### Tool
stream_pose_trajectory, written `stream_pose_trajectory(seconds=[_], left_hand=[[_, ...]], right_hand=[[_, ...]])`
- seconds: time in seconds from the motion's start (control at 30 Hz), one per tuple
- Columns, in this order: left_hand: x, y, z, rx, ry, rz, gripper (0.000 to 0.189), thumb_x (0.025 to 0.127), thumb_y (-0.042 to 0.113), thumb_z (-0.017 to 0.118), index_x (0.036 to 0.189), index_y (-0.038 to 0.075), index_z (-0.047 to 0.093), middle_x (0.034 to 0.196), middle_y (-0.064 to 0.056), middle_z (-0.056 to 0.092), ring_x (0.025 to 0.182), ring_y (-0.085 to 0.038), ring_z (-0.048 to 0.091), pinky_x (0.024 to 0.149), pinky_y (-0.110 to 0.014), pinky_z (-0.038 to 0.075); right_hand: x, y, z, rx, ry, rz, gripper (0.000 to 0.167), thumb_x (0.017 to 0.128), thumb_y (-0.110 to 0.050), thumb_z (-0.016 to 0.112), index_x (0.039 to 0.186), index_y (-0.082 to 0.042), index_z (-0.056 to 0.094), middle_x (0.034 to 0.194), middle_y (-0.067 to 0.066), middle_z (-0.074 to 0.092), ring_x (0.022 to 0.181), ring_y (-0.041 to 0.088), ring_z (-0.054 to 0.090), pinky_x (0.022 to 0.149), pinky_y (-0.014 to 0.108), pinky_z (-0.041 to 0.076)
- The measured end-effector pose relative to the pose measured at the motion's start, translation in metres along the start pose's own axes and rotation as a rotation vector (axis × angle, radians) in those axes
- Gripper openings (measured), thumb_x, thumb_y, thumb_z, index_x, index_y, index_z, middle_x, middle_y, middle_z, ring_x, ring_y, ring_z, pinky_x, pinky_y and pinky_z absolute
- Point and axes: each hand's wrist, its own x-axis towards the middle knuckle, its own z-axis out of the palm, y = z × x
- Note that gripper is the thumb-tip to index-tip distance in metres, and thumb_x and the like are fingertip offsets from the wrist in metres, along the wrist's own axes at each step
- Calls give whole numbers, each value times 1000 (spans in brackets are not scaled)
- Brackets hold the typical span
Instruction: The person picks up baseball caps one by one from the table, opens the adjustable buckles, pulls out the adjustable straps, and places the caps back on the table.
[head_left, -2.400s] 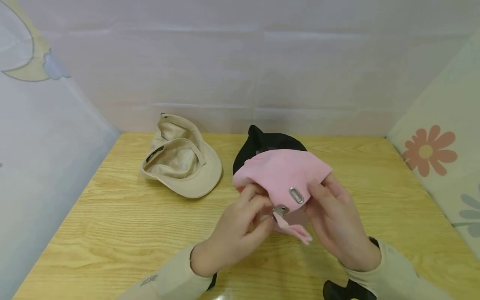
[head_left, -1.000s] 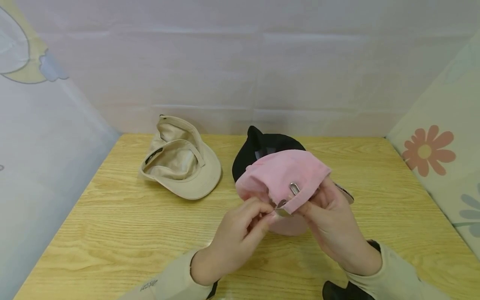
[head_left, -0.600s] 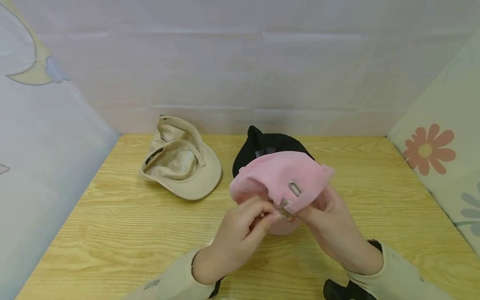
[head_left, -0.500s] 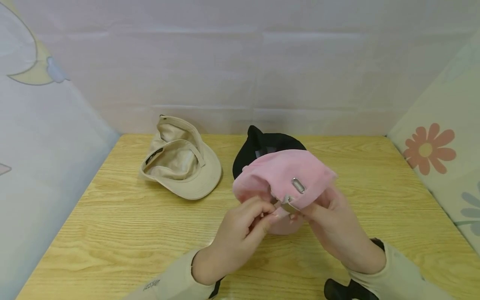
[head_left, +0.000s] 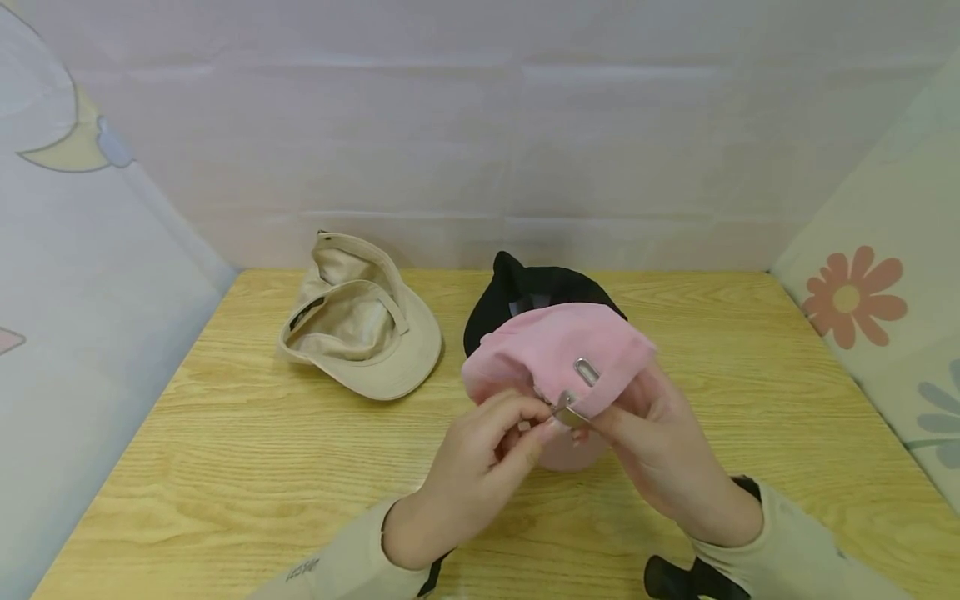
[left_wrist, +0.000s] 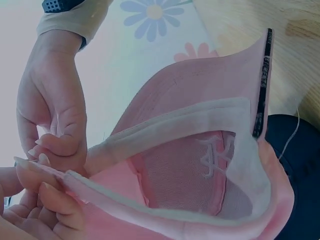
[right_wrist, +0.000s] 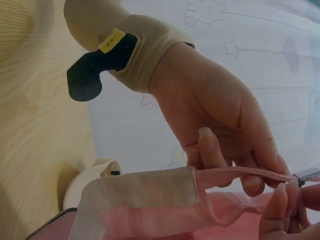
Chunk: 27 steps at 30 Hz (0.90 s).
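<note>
Both hands hold a pink baseball cap (head_left: 562, 342) above the table, its metal eyelet (head_left: 587, 372) facing up. My left hand (head_left: 476, 479) pinches the back strap beside the metal buckle (head_left: 572, 412). Gripping the cap's rear edge on the other side of the buckle is my right hand (head_left: 671, 462); some of its fingers are hidden behind the fabric. In the left wrist view the pale sweatband (left_wrist: 175, 120) rings the cap's opening. The right wrist view has the pink strap (right_wrist: 235, 173) running between the hands to the buckle.
A black cap (head_left: 495, 308) with a pointed ear lies behind the pink one, partly covered by it. To the left, a beige cap (head_left: 390, 371) lies with its inside up. All are on a wooden table (head_left: 262, 467) with a printed cloth (head_left: 420, 125) behind.
The strap's loose pink end, hanging from the buckle 2.4 seconds ago, no longer shows. The buckle has tilted, and the pink cap has shifted slightly left over the last half second.
</note>
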Motion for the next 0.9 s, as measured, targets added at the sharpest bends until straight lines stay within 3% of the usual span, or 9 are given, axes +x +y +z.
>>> stream_pose_trajectory(seconds=[0.33, 0.6, 0.73, 0.9], left_hand=[[-2, -1, 3, 6, -8, 7, 4, 94, -2, 58, 92, 1, 59, 76, -2, 52, 65, -7, 46, 58, -16, 42], [1, 4, 4, -59, 3, -68, 7, 91, -2, 61, 96, 2, 61, 77, -2, 53, 59, -3, 41, 50, -20, 40], [2, 5, 5, -48, 8, -38, 9, 90, -5, 63, 95, 2, 60, 76, -2, 52, 61, -4, 41, 52, -19, 40], [1, 4, 6, -44, 1, -15, 1, 95, 2, 60, 94, 0, 60, 77, -3, 54, 63, -6, 43, 55, -18, 42]], right_hand=[[1, 0, -3, 46, 7, -22, 38, 96, 7, 52, 131, -4, 44, 111, 5, 62, 88, 15, 61, 70, 28, 54], [2, -3, 0, 21, -5, -36, 38, 96, 9, 51, 131, -4, 44, 109, 5, 62, 85, 15, 60, 71, 28, 53], [1, -3, 1, 9, 8, -24, 41, 95, 9, 52, 133, -5, 44, 111, 5, 61, 87, 15, 60, 72, 28, 53], [0, -4, 0, 4, 26, -5, 42, 96, 6, 54, 135, -6, 44, 115, 5, 59, 91, 15, 59, 73, 28, 53]])
